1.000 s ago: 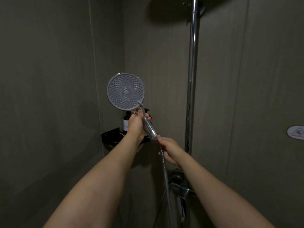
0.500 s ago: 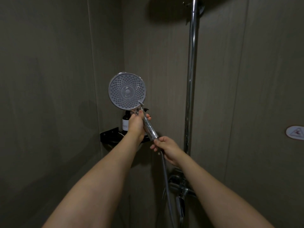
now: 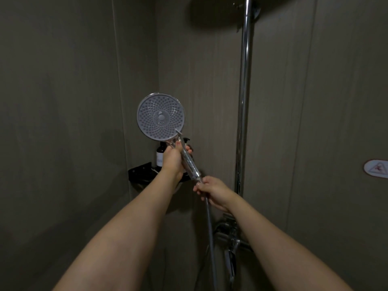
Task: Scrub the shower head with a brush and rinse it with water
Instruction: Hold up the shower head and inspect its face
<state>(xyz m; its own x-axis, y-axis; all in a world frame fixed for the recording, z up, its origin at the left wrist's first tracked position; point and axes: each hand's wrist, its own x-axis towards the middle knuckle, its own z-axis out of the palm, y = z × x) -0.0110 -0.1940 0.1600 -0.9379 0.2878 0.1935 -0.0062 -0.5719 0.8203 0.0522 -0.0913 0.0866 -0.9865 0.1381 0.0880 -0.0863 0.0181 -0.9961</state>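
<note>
Bottle (image 3: pixel 160 154) on corner shelf (image 3: pixel 141 172) behind shower head (image 3: pixel 161 117)

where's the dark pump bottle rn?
Head view, left of centre: the dark pump bottle stands on the black corner shelf, just behind the left hand and below the shower head.

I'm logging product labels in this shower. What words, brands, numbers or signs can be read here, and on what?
Dark bottle on the corner shelf: white label, print too small to read.
Oval wall sign: red warning triangle with a figure, no readable words.
Shower head: no text visible.
</note>
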